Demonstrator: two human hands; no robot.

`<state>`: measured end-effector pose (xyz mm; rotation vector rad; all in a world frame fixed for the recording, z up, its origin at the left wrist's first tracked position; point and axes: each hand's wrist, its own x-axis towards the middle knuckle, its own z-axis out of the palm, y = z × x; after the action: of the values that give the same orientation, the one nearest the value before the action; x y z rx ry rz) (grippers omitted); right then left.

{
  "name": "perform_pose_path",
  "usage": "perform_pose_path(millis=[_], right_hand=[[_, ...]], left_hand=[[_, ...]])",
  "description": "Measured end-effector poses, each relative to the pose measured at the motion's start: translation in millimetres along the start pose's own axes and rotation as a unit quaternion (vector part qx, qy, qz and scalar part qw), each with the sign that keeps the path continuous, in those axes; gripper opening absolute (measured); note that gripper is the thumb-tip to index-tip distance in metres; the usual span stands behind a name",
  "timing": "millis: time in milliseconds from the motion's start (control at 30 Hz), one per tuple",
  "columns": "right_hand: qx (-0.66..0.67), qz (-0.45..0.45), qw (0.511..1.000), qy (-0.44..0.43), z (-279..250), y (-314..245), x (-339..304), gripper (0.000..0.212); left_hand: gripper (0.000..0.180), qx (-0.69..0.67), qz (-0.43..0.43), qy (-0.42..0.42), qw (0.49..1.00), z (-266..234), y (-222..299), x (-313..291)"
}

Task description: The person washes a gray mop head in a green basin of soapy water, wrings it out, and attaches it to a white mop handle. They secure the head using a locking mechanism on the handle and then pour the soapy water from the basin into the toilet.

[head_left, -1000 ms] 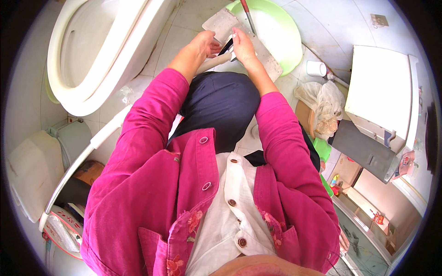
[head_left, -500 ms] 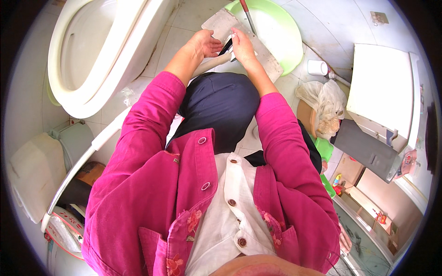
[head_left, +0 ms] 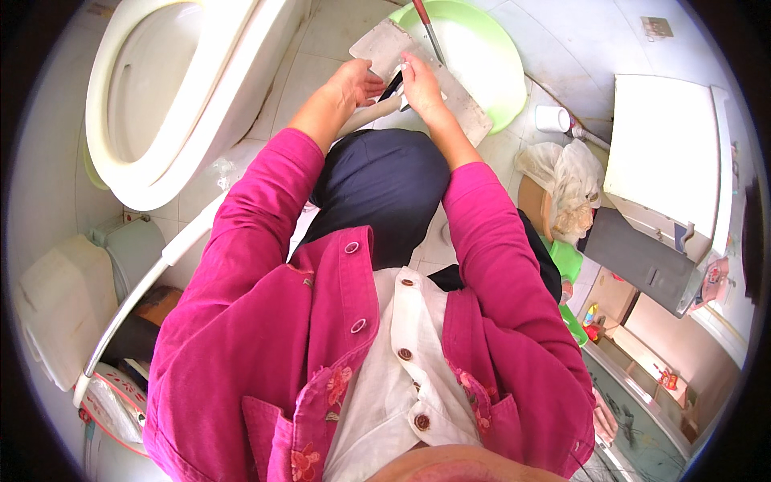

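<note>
Above my knee, my left hand [head_left: 356, 83] has its fingers stretched and slightly curled, its palm turned toward the right hand. My right hand [head_left: 422, 87] faces it with thumb and fingertips drawn together; what they pinch, if anything, is too small to make out. In the gap between the hands a narrow black piece [head_left: 392, 86] shows, partly hidden by the fingers. Just below runs a pale beige tube-like piece [head_left: 369, 113], slanting toward the right hand. Beneath and beyond the hands lies a worn grey board [head_left: 466, 104], its right end overlapping a light green basin [head_left: 490, 56].
A red-handled tool [head_left: 423, 14] leans at the basin. At left stand a white toilet [head_left: 152, 181] and a white curved rail [head_left: 181, 241]. On the right are a white cup [head_left: 552, 119], a crumpled plastic bag [head_left: 574, 173] and a white cabinet [head_left: 662, 153].
Both hands stay in nearly the same place and pose, with only slight finger shifts. The whole view has moved a little.
</note>
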<state>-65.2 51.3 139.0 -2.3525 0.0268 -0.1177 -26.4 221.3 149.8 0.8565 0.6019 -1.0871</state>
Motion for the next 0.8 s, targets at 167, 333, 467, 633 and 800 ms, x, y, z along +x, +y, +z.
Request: perform_pose_path(millis=[167, 333, 467, 633, 800], right_hand=[[0.003, 0.003, 1.000, -0.003, 0, 1, 1, 0.035], [0.011, 0.009, 1.000, -0.006, 0, -4, -1, 0.034], [0.001, -0.008, 1.000, 0.003, 1, 5, 1, 0.034], [0.000, 0.008, 1.000, 0.000, 1, 2, -1, 0.033], [-0.006, 0.002, 1.000, 0.003, 1, 1, 1, 0.034]], left_hand=[[0.067, 0.002, 0.003, 0.015, 1.000, 0, -1, 3], [0.067, 0.004, 0.026, -0.023, 0.999, 2, 5, -4], [0.065, 0.013, 0.013, 0.023, 1.000, 3, 0, 2], [0.064, 0.016, 0.074, -0.035, 0.997, 11, 8, -13], [0.064, 0.017, 0.056, -0.010, 0.998, 15, 11, -18]])
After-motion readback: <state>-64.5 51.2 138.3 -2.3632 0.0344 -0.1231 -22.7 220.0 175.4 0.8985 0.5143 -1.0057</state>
